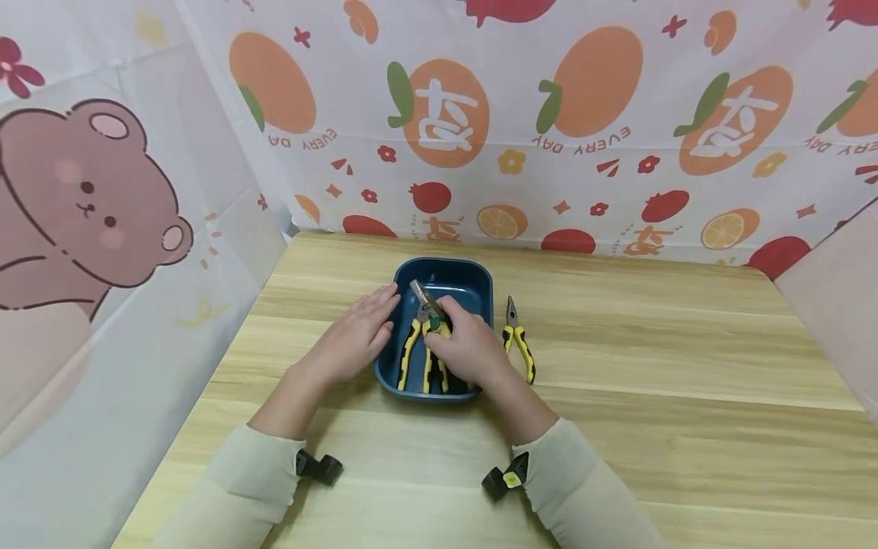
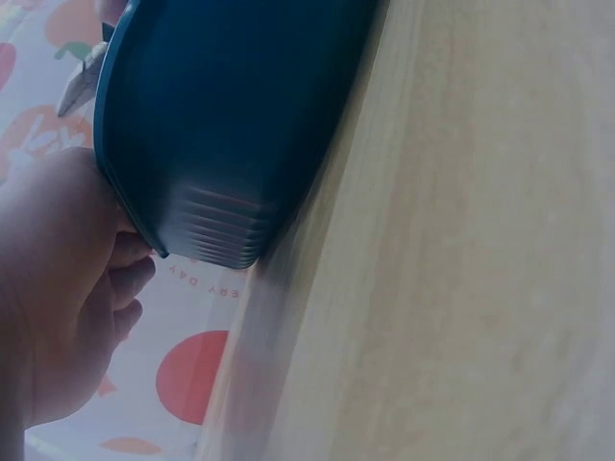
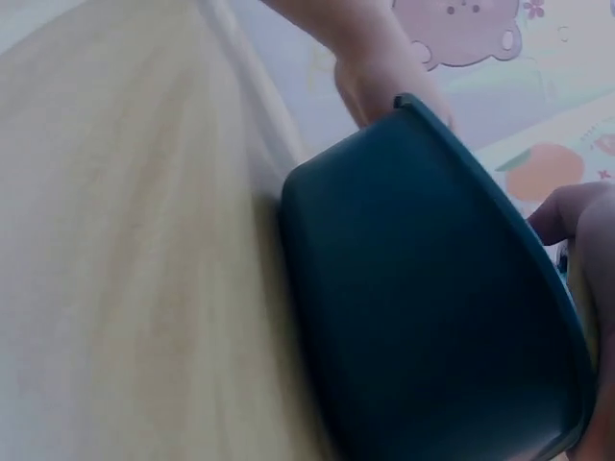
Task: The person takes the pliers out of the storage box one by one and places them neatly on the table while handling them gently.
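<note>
A dark blue plastic tray sits on the wooden table. My left hand rests at its left rim, fingers extended and fingertips at the edge. Over the inside of the tray, my right hand grips a tool with a flat metal end and a green part; the palm and fingers hide the rest, so I cannot tell its kind. Beneath it lie pliers with yellow-and-black handles, and more such handles show beside them, partly covered by the right hand. The left wrist view shows the metal end past the rim.
Long-nose pliers with yellow-and-black handles lie on the table, just right of the tray and close to the right wrist. A printed fruit curtain hangs behind the table, and a bear-print sheet hangs at the left.
</note>
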A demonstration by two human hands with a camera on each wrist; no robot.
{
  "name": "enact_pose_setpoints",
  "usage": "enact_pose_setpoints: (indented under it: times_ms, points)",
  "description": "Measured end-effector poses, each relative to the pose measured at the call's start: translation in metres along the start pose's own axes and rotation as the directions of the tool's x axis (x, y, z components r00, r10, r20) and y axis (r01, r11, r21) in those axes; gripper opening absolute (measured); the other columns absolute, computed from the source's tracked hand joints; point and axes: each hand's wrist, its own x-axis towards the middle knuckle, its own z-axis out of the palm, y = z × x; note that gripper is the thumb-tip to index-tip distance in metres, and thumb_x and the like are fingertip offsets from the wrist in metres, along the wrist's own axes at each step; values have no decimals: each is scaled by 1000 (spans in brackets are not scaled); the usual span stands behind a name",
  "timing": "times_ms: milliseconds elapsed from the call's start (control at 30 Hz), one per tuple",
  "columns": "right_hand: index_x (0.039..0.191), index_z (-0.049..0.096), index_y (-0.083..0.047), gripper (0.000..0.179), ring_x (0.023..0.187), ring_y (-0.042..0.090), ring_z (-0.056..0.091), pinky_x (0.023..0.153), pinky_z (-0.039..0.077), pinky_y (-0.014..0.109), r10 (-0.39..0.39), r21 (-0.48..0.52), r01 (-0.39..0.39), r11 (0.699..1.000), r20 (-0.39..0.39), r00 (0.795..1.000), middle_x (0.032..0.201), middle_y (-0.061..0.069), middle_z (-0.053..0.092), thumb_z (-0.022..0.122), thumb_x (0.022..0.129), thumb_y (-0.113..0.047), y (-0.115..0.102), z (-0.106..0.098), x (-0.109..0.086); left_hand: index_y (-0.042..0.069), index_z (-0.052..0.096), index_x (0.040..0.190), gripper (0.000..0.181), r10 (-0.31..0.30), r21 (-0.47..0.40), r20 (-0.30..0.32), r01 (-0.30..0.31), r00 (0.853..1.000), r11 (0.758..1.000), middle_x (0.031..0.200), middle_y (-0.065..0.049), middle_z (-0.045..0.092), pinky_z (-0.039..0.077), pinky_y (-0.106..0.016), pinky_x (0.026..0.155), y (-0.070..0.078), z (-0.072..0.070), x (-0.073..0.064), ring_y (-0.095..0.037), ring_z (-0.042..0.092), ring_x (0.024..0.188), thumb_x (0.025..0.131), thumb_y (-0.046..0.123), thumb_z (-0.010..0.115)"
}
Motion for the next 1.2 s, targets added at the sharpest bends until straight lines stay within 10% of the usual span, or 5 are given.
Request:
enact_pose_setpoints:
  times_ms: [433, 867, 1200]
  points:
    - [116, 50, 0, 26, 58, 17, 43, 51, 40, 24, -162, 456, 239, 857, -201, 966, 77, 5, 44, 51, 90, -4, 5, -35, -10, 4, 33, 153, 54, 0, 7, -10, 0, 1000, 1000, 165, -5, 18, 17, -48, 124, 2, 2, -1, -23, 15, 153, 104, 26, 42]
    - [117, 54, -14, 27, 58, 18, 38, 51, 36, 28, 23, 107, 13, 994, -324, 946, 77, 3, 40, 54, 91, -22, 59, -94, -19, 4, 33, 153, 54, 1, 12, -6, -1, 1000, 1000, 165, -6, 18, 18, -48, 123, 5, 4, -1, -25, 17, 152, 104, 25, 42]
    - [124, 55, -14, 41, 78, 25, 50, 62, 39, 32, 138, -177, -178, 968, -216, 967, 92, 10, 57, 62, 88, -34, 89, -114, -18, 4, 32, 154, 55, 5, 20, -20, -4, 1000, 1000, 165, -6, 18, 18, -49, 123, 0, 7, -2, -25, 16, 152, 104, 25, 42]
